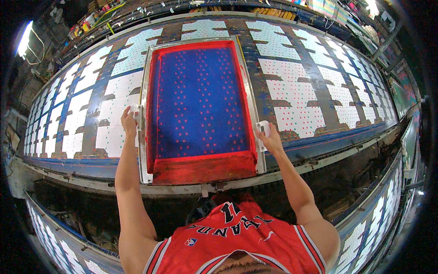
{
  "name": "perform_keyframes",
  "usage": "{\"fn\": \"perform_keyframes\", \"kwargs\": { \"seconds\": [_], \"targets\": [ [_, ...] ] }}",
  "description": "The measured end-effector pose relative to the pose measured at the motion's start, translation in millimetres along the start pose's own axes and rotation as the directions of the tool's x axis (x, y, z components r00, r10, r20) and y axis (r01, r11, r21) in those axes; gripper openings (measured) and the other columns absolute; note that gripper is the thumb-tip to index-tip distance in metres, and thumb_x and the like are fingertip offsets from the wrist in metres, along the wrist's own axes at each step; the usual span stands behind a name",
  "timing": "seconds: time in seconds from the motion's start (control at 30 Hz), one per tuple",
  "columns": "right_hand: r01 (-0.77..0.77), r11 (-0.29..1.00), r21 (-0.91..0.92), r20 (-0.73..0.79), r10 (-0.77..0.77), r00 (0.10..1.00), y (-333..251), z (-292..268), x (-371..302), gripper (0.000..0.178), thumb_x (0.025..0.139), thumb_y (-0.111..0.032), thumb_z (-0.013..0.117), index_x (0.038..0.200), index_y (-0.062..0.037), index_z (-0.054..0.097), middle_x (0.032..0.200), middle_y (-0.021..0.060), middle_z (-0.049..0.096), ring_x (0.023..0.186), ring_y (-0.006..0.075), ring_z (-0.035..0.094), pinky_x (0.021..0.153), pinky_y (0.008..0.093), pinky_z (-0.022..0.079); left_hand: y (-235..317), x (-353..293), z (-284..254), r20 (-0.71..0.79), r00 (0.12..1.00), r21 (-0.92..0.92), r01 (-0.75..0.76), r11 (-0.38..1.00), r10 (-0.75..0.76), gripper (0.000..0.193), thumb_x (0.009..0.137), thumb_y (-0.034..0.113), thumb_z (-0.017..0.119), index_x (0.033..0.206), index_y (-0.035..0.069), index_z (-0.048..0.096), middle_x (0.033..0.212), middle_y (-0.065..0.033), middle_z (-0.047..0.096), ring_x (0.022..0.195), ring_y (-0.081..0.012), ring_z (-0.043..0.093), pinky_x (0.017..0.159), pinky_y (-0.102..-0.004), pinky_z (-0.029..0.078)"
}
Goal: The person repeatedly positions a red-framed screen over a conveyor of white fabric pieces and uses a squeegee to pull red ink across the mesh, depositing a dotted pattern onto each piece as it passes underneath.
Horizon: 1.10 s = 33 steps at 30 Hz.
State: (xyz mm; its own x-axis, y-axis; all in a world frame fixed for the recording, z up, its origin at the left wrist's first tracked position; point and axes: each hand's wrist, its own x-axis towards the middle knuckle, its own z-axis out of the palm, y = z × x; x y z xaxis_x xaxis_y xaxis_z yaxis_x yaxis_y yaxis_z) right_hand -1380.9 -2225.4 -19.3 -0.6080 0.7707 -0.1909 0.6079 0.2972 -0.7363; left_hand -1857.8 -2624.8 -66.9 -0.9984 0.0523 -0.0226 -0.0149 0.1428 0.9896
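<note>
A large screen-printing frame (pixel 250 98) lies on the long table in front of me. Its metal edges surround a blue mesh (pixel 200 105) dotted with red spots and bordered in red ink. A thick band of red ink (pixel 205 170) covers its near end. White handles stick out from both long sides. My left hand (pixel 128 122) is closed around the left handle (pixel 136 109). On the other side, my right hand (pixel 272 139) grips the right handle (pixel 262 127). What lies beneath the frame is hidden.
White cut pieces with red and green dots (pixel 292 96) lie in rows on the dark printing table (pixel 182 177), left and right of the frame. Bottles and clutter (pixel 89 22) stand along the far edge. Behind me, another table (pixel 59 235) carries more white pieces.
</note>
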Motion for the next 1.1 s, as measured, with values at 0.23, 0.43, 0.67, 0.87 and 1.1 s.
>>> {"fn": "perform_keyframes", "kwargs": {
  "seconds": [0.23,0.43,0.67,0.87,1.1],
  "targets": [
    [0.038,0.999,-0.001,0.047,-0.038,0.998,11.7,-13.4,8.3,0.105,0.082,-0.062,0.073,0.147,0.0108,0.033,0.104,0.0216,0.067,0.094,0.0348,0.068,0.083,0.0438,0.053,-14.6,0.2,16.2,-0.023,1.0,0.018,0.0,1.0,0.0,0.048,0.088,0.008,0.054,0.136,0.004,0.06,0.09,-0.0153,0.074,0.047,-0.0131,0.051,0.044,-0.0295,0.041],
    [0.058,0.996,-0.06,0.126,-0.05,0.991,22.3,-17.8,12.7,0.107,0.085,-0.064,0.069,0.149,0.0119,0.028,0.11,0.0272,0.067,0.099,0.0387,0.068,0.089,0.046,0.053,-12.7,0.6,14.5,-0.006,1.0,0.173,-0.015,0.985,0.016,0.051,0.086,0.01,0.056,0.136,0.005,0.06,0.091,-0.0162,0.074,0.049,-0.0153,0.054,0.046,-0.0323,0.043],
    [0.132,0.987,-0.087,0.134,-0.12,0.984,32.8,-12.5,17.2,0.101,0.087,-0.06,0.07,0.147,0.0099,0.03,0.096,0.0184,0.068,0.09,0.0317,0.069,0.082,0.0432,0.054,-15.1,0.2,16.3,0.002,0.998,0.302,-0.063,0.951,0.065,0.048,0.089,0.018,0.057,0.136,0.012,0.06,0.095,-0.0167,0.075,0.064,-0.0201,0.064,0.056,-0.0356,0.049],
    [0.162,0.979,-0.124,0.203,-0.135,0.97,25.0,-18.1,16.2,0.105,0.088,-0.058,0.07,0.146,0.0162,0.025,0.109,0.0307,0.067,0.097,0.0411,0.069,0.086,0.0461,0.055,-24.8,3.7,13.8,0.032,0.988,0.501,-0.147,0.853,0.151,0.042,0.096,0.024,0.056,0.137,0.013,0.059,0.099,-0.0173,0.076,0.083,-0.026,0.072,0.072,-0.039,0.053],
    [0.25,0.877,-0.41,0.139,-0.211,0.968,14.5,-24.3,8.6,0.093,0.089,-0.048,0.073,0.145,0.0126,0.031,0.13,0.0346,0.052,0.108,0.0473,0.061,0.094,0.0536,0.05,-30.3,17.4,12.2,0.092,0.996,0.537,-0.064,0.841,0.017,0.042,0.103,0.026,0.05,0.144,0.022,0.053,0.102,-0.0238,0.072,0.093,-0.039,0.071,0.085,-0.0478,0.052]
  ]
}}
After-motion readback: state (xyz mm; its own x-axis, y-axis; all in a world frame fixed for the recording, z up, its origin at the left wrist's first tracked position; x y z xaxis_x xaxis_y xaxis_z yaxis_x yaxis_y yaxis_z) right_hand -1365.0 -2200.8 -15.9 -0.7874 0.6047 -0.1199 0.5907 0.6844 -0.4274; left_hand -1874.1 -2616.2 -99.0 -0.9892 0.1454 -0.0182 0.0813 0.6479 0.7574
